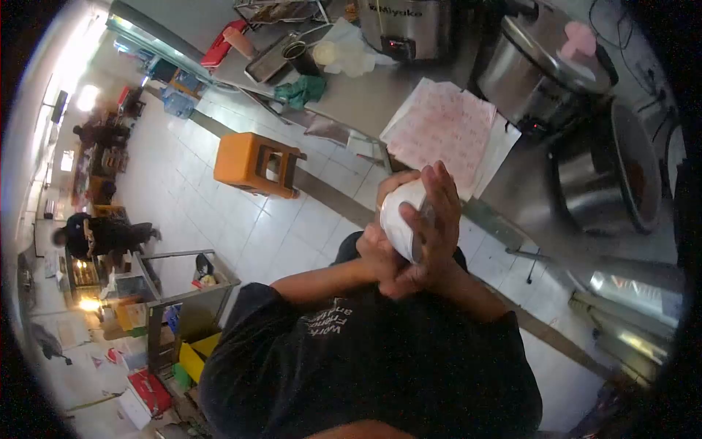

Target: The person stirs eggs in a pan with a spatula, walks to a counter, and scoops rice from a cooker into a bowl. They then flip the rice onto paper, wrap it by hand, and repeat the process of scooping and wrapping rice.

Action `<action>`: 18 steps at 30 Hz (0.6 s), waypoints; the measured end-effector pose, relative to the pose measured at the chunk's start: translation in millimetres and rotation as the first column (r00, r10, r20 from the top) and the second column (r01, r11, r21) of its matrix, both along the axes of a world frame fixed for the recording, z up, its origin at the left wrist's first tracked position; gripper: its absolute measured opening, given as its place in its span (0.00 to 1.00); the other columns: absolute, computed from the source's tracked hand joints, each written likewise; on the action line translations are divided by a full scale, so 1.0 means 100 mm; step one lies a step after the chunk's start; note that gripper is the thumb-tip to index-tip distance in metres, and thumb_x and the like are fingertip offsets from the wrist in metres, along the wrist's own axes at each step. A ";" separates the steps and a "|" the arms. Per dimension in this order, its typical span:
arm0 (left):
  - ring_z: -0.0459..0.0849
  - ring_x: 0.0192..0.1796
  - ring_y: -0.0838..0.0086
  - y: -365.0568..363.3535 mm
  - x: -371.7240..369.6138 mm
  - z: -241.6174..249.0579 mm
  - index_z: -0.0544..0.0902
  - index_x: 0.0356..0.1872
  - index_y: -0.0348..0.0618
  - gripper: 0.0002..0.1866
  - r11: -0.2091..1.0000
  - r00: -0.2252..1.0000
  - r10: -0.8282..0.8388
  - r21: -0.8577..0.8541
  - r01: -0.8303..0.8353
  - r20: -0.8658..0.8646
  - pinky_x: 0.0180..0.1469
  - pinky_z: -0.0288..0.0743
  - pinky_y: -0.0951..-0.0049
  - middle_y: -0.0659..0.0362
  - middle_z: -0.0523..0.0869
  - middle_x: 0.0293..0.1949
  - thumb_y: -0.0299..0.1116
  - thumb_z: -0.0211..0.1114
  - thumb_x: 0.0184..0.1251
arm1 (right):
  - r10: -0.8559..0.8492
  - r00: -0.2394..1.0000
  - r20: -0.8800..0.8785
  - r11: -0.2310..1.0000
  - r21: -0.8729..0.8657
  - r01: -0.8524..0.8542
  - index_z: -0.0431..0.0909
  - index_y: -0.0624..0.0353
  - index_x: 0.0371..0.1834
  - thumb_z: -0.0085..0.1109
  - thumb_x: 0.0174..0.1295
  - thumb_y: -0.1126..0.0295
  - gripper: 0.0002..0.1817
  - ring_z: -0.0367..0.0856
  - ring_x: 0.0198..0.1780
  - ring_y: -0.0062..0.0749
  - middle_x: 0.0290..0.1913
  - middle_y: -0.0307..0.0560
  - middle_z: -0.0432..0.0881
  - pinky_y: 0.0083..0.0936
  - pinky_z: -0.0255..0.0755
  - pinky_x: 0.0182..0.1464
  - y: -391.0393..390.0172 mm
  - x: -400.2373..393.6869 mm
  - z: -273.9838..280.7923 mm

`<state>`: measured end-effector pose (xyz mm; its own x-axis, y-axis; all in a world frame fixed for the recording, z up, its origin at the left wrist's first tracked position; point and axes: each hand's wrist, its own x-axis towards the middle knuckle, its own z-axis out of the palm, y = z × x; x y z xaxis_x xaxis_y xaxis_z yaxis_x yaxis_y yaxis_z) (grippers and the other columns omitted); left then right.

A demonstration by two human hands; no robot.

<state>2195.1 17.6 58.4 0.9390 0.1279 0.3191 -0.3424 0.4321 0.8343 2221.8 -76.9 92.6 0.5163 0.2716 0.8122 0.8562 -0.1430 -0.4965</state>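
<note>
Close in front of my chest, a smooth white rounded thing [402,222] is held between my two hands. My left hand [376,252] closes around its left and lower side, with the fingers bent. My right hand [440,223] presses on it from the right, its fingers long and close together and the thumb across the white surface. What the white thing is, I cannot tell. Just beyond the hands, pink-printed wrapping paper [442,128] lies stacked at the edge of the steel table [355,99].
A Miyako cooker [406,33], a second lidded cooker [537,73] and a big steel pot [607,172] stand on the table. Near them lie a green cloth [301,91] and a dark cup [298,57]. An orange stool [245,162] stands on the tiled floor. Farther left is another person [110,234].
</note>
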 end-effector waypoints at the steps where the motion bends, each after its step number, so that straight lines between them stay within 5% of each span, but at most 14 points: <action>1: 0.69 0.62 0.63 -0.03 0.16 0.09 0.60 0.63 0.36 0.39 0.999 0.999 0.031 -0.018 -0.032 -0.018 0.65 0.61 0.66 0.48 0.67 0.61 0.58 0.50 0.58 | -0.019 1.000 -0.016 0.999 0.032 0.019 0.65 0.51 0.66 0.54 0.54 0.37 0.41 0.58 0.69 0.63 0.66 0.69 0.61 0.55 0.53 0.67 0.00 0.20 -0.09; 4: 0.72 0.59 0.60 -0.19 0.71 0.00 0.61 0.61 0.35 0.39 0.974 0.968 0.223 -0.054 -0.218 0.113 0.61 0.66 0.64 0.47 0.69 0.59 0.59 0.48 0.59 | -0.007 1.000 0.024 0.990 0.141 0.003 0.60 0.60 0.66 0.59 0.52 0.37 0.47 0.59 0.68 0.61 0.66 0.69 0.61 0.51 0.59 0.64 0.10 0.73 -0.37; 7: 0.74 0.57 0.59 0.06 0.97 0.16 0.61 0.61 0.35 0.40 0.991 0.986 0.057 -0.108 -0.075 -0.160 0.59 0.67 0.62 0.46 0.70 0.58 0.62 0.47 0.60 | 0.091 0.974 -0.207 0.973 0.226 -0.043 0.53 0.67 0.68 0.63 0.49 0.37 0.54 0.57 0.69 0.61 0.68 0.71 0.55 0.52 0.60 0.64 0.05 0.92 -0.47; 10: 0.71 0.60 0.61 0.18 1.36 0.10 0.61 0.61 0.37 0.40 0.950 0.981 0.179 -0.245 -0.193 -0.078 0.61 0.63 0.65 0.48 0.70 0.57 0.64 0.45 0.61 | -0.051 0.986 -0.157 0.989 0.127 0.071 0.51 0.66 0.69 0.63 0.49 0.37 0.55 0.58 0.68 0.60 0.68 0.72 0.56 0.50 0.61 0.63 0.01 1.26 -0.46; 14: 0.69 0.61 0.65 0.13 1.71 0.08 0.62 0.62 0.37 0.41 0.980 0.963 -0.195 0.002 0.199 -0.185 0.63 0.60 0.66 0.50 0.70 0.57 0.65 0.42 0.63 | -0.243 0.957 -0.158 0.969 0.010 0.248 0.49 0.66 0.70 0.60 0.51 0.38 0.54 0.60 0.68 0.58 0.67 0.71 0.57 0.49 0.61 0.63 0.14 1.53 -0.40; 16: 0.68 0.61 0.65 0.26 1.98 -0.06 0.62 0.63 0.37 0.42 0.955 0.955 -0.298 -0.014 0.298 -0.002 0.63 0.60 0.66 0.50 0.69 0.59 0.67 0.40 0.63 | -0.284 0.907 -0.311 0.956 -0.016 0.293 0.45 0.66 0.71 0.53 0.58 0.42 0.49 0.59 0.68 0.55 0.69 0.66 0.55 0.49 0.58 0.65 0.24 1.62 -0.25; 18: 0.67 0.62 0.63 0.51 2.36 -0.12 0.63 0.63 0.36 0.41 0.884 0.879 -0.462 0.146 0.445 0.119 0.64 0.58 0.65 0.50 0.68 0.60 0.66 0.37 0.66 | -0.298 0.866 -0.402 0.885 0.223 0.408 0.45 0.68 0.71 0.47 0.65 0.49 0.41 0.62 0.66 0.52 0.69 0.63 0.56 0.44 0.61 0.65 0.46 1.80 -0.31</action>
